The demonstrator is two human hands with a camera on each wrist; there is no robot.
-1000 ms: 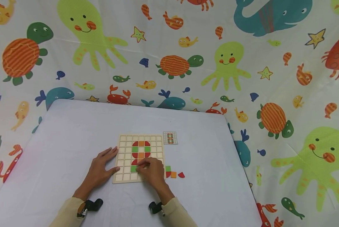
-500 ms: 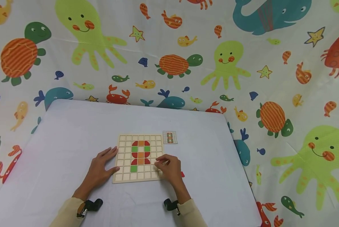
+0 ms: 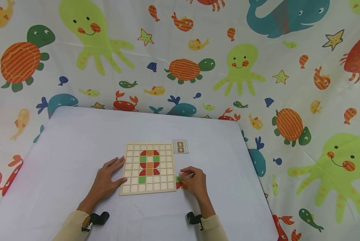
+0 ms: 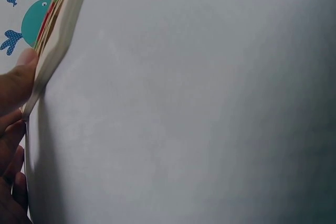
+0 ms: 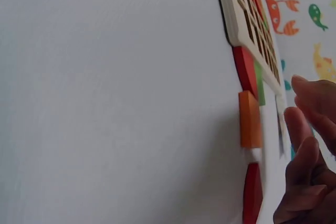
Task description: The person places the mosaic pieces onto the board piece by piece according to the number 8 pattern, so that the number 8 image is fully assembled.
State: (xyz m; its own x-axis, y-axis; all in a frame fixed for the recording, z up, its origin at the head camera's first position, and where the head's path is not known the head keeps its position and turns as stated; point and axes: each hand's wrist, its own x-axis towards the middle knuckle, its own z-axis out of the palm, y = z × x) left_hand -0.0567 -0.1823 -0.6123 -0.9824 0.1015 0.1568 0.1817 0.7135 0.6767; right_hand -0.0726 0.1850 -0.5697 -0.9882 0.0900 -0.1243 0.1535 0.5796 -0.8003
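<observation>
A wooden grid board lies on the table, with red, orange and green tiles filling some middle squares. At the lower end of this pattern sits a single green tile. My left hand rests with outstretched fingers and thumb against the board's left edge. Just right of the board, my right hand hovers over loose tiles, its thumb and fingers apart with nothing between them. Beneath it the right wrist view shows a red tile, a green tile, an orange tile and another red tile.
A small pattern card lies by the board's upper right corner. White cloth covers the table. Behind it hangs a curtain printed with sea animals. Each wrist wears a small black camera.
My right hand has moved right, off the board and over the loose tiles, uncovering the orange and red tiles beside the lower pattern. The left hand has stayed in place.
</observation>
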